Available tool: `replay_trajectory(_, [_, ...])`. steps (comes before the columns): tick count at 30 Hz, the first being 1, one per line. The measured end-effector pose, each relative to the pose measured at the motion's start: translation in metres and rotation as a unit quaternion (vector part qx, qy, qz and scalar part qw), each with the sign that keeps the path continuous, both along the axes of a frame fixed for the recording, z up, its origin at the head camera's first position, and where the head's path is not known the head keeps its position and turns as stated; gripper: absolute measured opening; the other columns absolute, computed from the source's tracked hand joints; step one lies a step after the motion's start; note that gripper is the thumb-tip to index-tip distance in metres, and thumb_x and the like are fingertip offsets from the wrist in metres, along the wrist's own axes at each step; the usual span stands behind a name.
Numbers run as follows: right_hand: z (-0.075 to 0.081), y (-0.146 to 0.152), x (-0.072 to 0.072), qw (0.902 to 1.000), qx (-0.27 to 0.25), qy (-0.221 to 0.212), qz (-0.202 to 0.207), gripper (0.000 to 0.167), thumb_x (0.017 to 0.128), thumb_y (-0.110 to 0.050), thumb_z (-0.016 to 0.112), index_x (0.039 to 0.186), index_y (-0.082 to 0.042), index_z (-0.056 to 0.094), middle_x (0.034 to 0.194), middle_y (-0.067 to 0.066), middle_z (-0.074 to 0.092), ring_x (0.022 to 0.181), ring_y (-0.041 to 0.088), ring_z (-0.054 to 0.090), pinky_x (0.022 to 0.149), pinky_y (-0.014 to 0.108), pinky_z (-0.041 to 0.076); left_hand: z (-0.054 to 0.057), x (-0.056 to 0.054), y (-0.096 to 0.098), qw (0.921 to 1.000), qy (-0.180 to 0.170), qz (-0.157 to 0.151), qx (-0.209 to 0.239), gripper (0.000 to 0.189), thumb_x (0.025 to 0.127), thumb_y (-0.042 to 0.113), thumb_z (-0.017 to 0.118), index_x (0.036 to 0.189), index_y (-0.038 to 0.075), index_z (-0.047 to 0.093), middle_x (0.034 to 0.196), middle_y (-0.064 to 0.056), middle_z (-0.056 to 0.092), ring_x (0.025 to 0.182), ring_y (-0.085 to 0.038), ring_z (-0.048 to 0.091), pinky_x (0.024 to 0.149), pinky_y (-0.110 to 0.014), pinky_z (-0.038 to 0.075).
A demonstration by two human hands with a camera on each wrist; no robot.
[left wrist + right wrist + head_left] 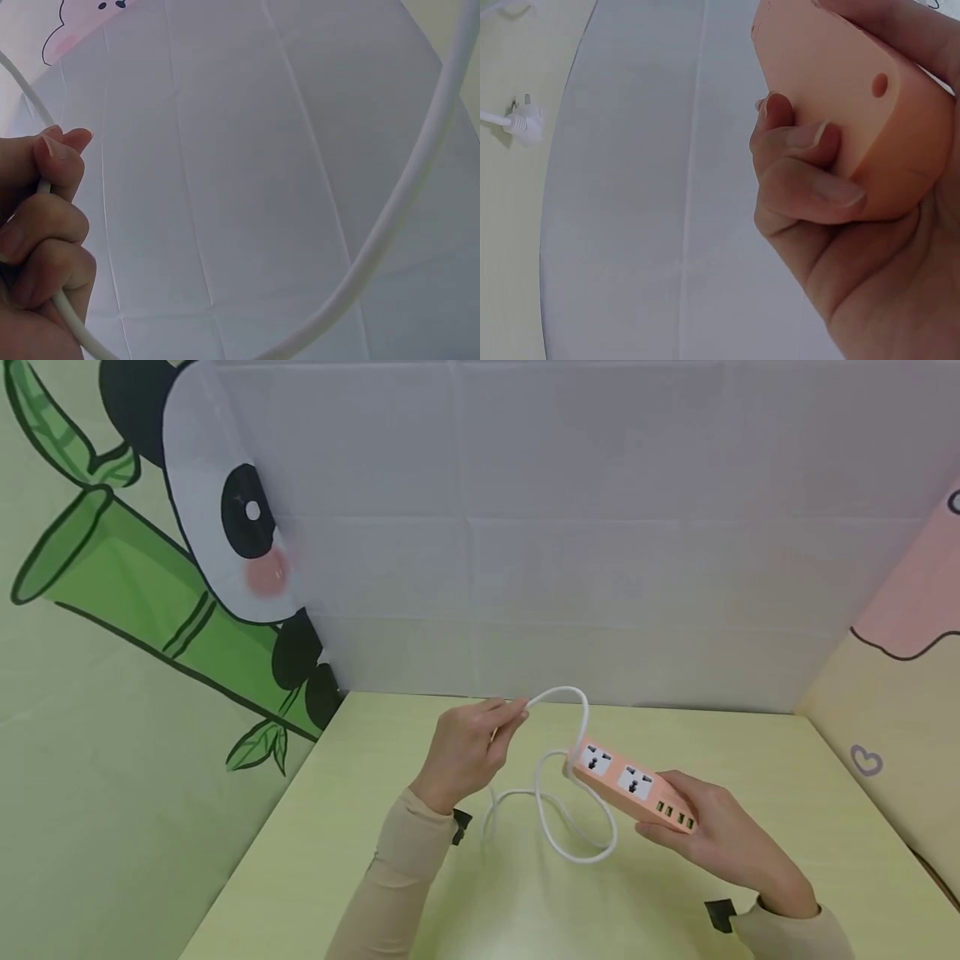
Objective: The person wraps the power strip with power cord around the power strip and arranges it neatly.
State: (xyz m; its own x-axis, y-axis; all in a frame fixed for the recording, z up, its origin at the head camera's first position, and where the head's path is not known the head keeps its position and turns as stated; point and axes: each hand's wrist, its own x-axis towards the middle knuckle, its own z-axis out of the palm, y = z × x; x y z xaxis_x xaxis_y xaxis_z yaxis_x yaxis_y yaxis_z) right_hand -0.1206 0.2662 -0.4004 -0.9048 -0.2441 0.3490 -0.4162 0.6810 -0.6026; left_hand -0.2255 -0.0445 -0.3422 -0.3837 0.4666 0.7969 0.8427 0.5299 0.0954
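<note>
An orange-pink power strip [617,782] with white socket panels and several USB ports is tilted above the table. My right hand [723,831] grips its USB end; in the right wrist view the fingers [802,180] curl round its underside. A white cord [576,857] leaves the far end and hangs in loops. My left hand [468,747] pinches the cord between thumb and fingertips, left of the strip. The left wrist view shows the cord [390,210] running through the curled fingers [60,217]. A white plug [526,125] on the cord appears in the right wrist view.
The pale yellow table [360,752] runs back to a light grey wall sheet [570,527]. A green panel with a bamboo and panda drawing [150,585] stands at the left. At the right is a cream side panel [885,718] with a pink figure.
</note>
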Motion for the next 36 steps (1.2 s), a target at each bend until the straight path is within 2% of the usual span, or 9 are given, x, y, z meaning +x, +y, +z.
replay_trajectory(7, [0.001,0.0,-0.001,0.9997,0.007,-0.02,0.01,0.036,0.086,-0.03,0.083,0.116,-0.023,0.063,0.082,-0.013,0.06,0.067,0.002,0.052,0.059,0.022,0.044,0.001,-0.007,0.003,0.9999,-0.009,0.01,-0.001,0.018,0.096,0.013,0.069,0.109,0.005,0.079,0.077,-0.002,0.072,0.054,-0.011,0.053,0.052,-0.025,0.044])
replay_trajectory(15, [0.002,-0.001,0.002,0.9993,0.008,-0.026,0.024,0.037,0.087,-0.03,0.082,0.118,-0.025,0.063,0.081,-0.012,0.059,0.067,0.001,0.051,0.058,0.022,0.044,0.0,-0.013,0.006,0.9989,-0.036,0.03,-0.009,0.021,0.098,0.015,0.067,0.113,0.006,0.078,0.079,-0.003,0.073,0.055,-0.013,0.053,0.052,-0.026,0.043])
replay_trajectory(27, [0.005,-0.003,0.006,0.9978,-0.008,-0.03,0.059,0.038,0.088,-0.03,0.081,0.121,-0.028,0.063,0.083,-0.013,0.063,0.068,0.001,0.054,0.06,0.022,0.045,-0.007,-0.023,0.008,0.9952,-0.075,0.06,-0.019,0.023,0.1,0.017,0.064,0.116,0.007,0.077,0.084,-0.003,0.074,0.061,-0.015,0.058,0.054,-0.029,0.046])
replay_trajectory(36, [0.007,-0.003,0.006,0.9945,-0.028,-0.019,0.099,0.033,0.088,-0.023,0.081,0.115,-0.027,0.063,0.083,-0.012,0.062,0.066,0.001,0.054,0.057,0.022,0.047,-0.014,-0.03,0.007,0.9892,-0.116,0.084,-0.032,0.024,0.101,0.018,0.063,0.118,0.007,0.076,0.076,-0.003,0.069,0.057,-0.014,0.05,0.053,-0.026,0.039])
